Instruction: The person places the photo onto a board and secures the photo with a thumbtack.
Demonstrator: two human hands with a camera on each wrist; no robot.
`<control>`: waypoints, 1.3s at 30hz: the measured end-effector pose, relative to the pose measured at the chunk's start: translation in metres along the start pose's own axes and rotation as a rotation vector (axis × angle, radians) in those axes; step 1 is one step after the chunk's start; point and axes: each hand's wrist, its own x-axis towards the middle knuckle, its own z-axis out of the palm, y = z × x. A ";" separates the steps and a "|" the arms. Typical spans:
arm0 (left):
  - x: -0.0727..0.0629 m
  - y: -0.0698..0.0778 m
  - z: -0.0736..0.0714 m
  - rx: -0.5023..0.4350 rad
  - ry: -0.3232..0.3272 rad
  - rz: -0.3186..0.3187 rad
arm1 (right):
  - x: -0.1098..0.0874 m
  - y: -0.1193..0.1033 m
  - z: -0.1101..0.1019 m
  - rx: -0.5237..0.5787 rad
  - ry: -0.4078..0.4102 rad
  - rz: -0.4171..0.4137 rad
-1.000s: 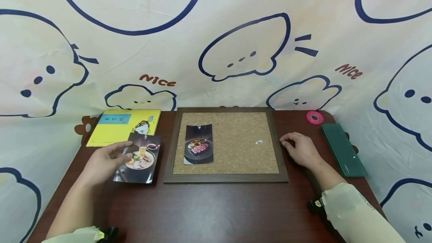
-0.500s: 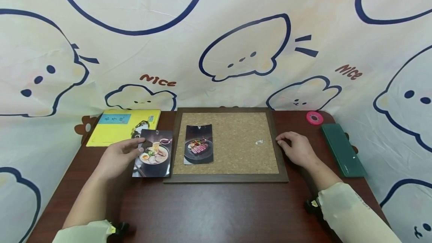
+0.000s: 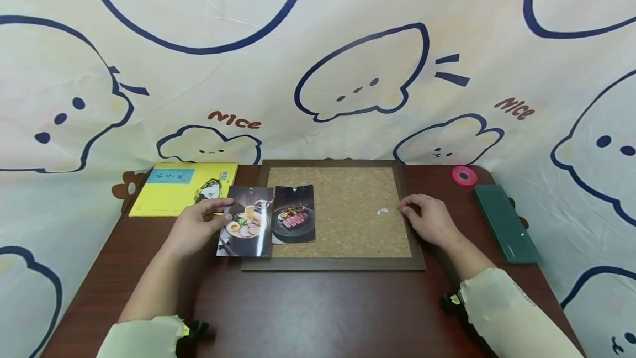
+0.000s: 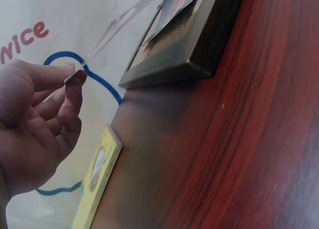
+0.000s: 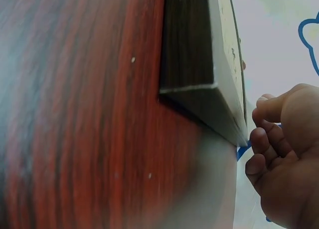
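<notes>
My left hand (image 3: 192, 229) pinches the left edge of a photo of a noodle bowl (image 3: 250, 222) between thumb and fingers. In the left wrist view this photo (image 4: 112, 32) appears nearly edge-on, raised above the table. It overlaps the left side of the framed corkboard (image 3: 355, 231). Close to its right edge, a photo of sliced meat on a dark plate (image 3: 293, 225) is on the cork, with a small clear pin at its top. My right hand (image 3: 428, 220) is at the board's right frame, fingers loosely curled and holding nothing; several small clear pins (image 3: 382, 210) lie nearby on the cork.
Behind my left hand lies a yellow book (image 3: 169, 195). A pink ring-shaped roll (image 3: 464, 175) and a dark green case (image 3: 507, 225) are at the right of the brown table (image 3: 308, 314). A patterned cloth (image 3: 348, 4) hangs behind and at the sides.
My left hand has carried the noodle photo rightwards from in front of the yellow book to over the board's left edge. My right hand has shifted slightly left, over the right frame.
</notes>
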 end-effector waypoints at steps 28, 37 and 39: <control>0.029 0.034 0.060 -0.091 -0.043 0.089 | 0.021 -0.025 0.023 0.026 -0.006 -0.049; 0.039 0.052 0.082 -0.055 -0.055 0.108 | 0.026 -0.036 0.030 0.040 -0.017 -0.042; 0.040 0.054 0.087 -0.066 -0.059 0.117 | 0.029 -0.038 0.031 0.038 -0.021 -0.036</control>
